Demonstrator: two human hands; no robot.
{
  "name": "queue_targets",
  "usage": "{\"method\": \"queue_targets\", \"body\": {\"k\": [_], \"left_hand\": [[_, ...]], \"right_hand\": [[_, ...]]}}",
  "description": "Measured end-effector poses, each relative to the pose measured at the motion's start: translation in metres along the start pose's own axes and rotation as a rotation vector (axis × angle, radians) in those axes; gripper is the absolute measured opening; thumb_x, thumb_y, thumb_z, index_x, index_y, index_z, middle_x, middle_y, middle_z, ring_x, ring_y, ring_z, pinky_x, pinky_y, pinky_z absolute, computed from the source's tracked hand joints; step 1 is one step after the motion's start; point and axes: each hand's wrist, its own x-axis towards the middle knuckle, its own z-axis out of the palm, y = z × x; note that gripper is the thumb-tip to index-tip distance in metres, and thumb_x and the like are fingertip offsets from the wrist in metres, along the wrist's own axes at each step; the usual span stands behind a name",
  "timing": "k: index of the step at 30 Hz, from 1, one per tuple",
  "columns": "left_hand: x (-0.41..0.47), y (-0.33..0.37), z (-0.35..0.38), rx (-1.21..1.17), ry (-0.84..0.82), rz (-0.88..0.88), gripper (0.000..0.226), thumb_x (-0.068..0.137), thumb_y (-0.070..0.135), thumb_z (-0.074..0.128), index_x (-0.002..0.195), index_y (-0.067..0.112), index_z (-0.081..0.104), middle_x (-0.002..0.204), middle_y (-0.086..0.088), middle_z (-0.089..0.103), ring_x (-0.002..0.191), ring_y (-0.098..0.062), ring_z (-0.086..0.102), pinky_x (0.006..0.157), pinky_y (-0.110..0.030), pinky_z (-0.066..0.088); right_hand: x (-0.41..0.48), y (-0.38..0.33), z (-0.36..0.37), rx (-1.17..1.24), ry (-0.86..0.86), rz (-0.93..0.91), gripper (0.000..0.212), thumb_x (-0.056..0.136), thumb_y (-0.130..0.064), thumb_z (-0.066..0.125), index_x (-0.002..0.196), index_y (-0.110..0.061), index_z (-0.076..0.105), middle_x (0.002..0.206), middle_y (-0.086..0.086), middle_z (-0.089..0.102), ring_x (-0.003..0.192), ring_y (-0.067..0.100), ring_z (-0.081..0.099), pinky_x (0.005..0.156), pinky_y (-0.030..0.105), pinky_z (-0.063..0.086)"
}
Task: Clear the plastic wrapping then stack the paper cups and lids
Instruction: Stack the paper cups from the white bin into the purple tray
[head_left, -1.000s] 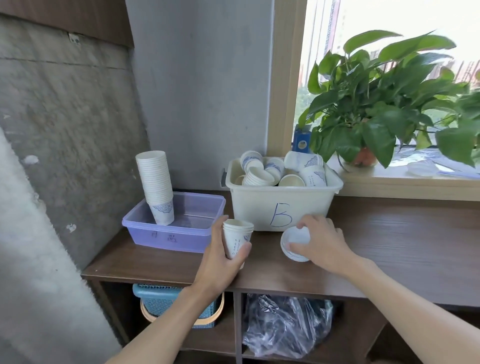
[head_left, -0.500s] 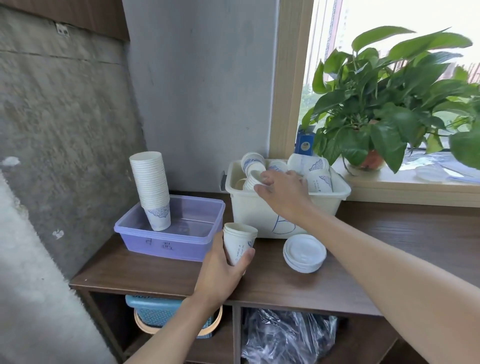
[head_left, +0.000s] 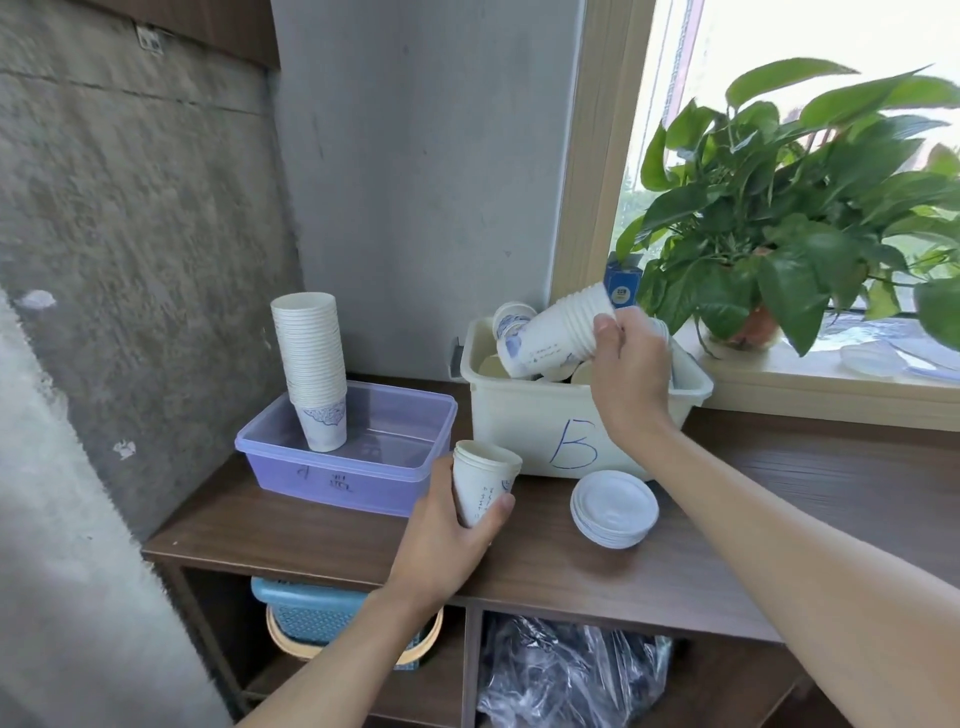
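Observation:
My left hand (head_left: 447, 545) grips a short stack of white paper cups (head_left: 483, 480) upright above the wooden table (head_left: 779, 525). My right hand (head_left: 631, 369) holds a small nested stack of cups (head_left: 558, 332), tilted on its side, over the cream bin marked "B" (head_left: 524, 421). More loose cups lie inside that bin. A pile of white lids (head_left: 614, 507) rests on the table in front of the bin. A tall stack of cups (head_left: 311, 364) stands in the purple tub (head_left: 384, 478) at left.
A potted green plant (head_left: 779, 234) stands on the window sill at right, with a clear lid-like piece (head_left: 872, 358) beside it. Under the table, a blue basket (head_left: 306, 618) sits on the left shelf and crumpled clear plastic (head_left: 571, 675) on the right. Concrete wall at left.
My right hand left the lid pile, reached into bin B, and now lifts a nested stack of cups out of it. My left hand has kept its cups.

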Motion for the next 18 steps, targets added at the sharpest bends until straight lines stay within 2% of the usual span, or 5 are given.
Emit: {"method": "queue_targets", "body": {"k": [3, 5, 8, 14, 18], "left_hand": [[-0.002, 0.004, -0.001, -0.009, -0.001, 0.028, 0.05, 0.085, 0.05, 0.068, 0.125, 0.043, 0.039, 0.106, 0.023, 0.062, 0.095, 0.006, 0.059, 0.073, -0.013, 0.046], [-0.004, 0.005, -0.002, -0.023, 0.0, 0.051, 0.05, 0.086, 0.046, 0.07, 0.127, 0.04, 0.041, 0.105, 0.027, 0.061, 0.097, 0.007, 0.058, 0.073, -0.01, 0.045], [-0.006, 0.006, -0.003, -0.032, -0.005, 0.082, 0.052, 0.086, 0.043, 0.071, 0.128, 0.038, 0.041, 0.107, 0.034, 0.059, 0.1, 0.006, 0.059, 0.075, -0.007, 0.044], [-0.01, 0.008, -0.003, -0.029, -0.014, 0.131, 0.058, 0.086, 0.043, 0.07, 0.134, 0.04, 0.036, 0.112, 0.036, 0.058, 0.103, 0.006, 0.06, 0.077, -0.008, 0.044], [-0.011, 0.009, -0.005, -0.001, -0.032, 0.146, 0.058, 0.086, 0.046, 0.07, 0.131, 0.046, 0.034, 0.113, 0.037, 0.056, 0.102, 0.005, 0.06, 0.08, -0.015, 0.049]], "right_hand": [[0.001, 0.004, -0.013, 0.075, 0.063, -0.018, 0.025, 0.1, -0.019, 0.042, 0.078, -0.009, 0.047, 0.07, -0.003, 0.044, 0.073, 0.029, 0.047, 0.069, 0.042, 0.047], [-0.004, 0.003, -0.021, 0.08, 0.016, -0.063, 0.026, 0.101, -0.022, 0.042, 0.077, -0.012, 0.047, 0.07, -0.006, 0.045, 0.073, 0.028, 0.05, 0.07, 0.048, 0.05], [-0.025, -0.003, -0.031, 0.055, -0.13, -0.155, 0.03, 0.101, -0.02, 0.045, 0.072, -0.016, 0.042, 0.064, -0.007, 0.039, 0.061, 0.01, 0.035, 0.059, 0.025, 0.033], [-0.055, 0.005, -0.025, 0.023, -0.383, -0.178, 0.026, 0.099, -0.021, 0.05, 0.08, -0.004, 0.051, 0.064, 0.0, 0.044, 0.059, 0.009, 0.035, 0.056, 0.022, 0.03], [-0.064, 0.0, -0.021, 0.006, -0.495, -0.19, 0.017, 0.097, -0.019, 0.054, 0.084, -0.009, 0.057, 0.066, -0.003, 0.051, 0.059, 0.007, 0.041, 0.057, 0.017, 0.033]]}}
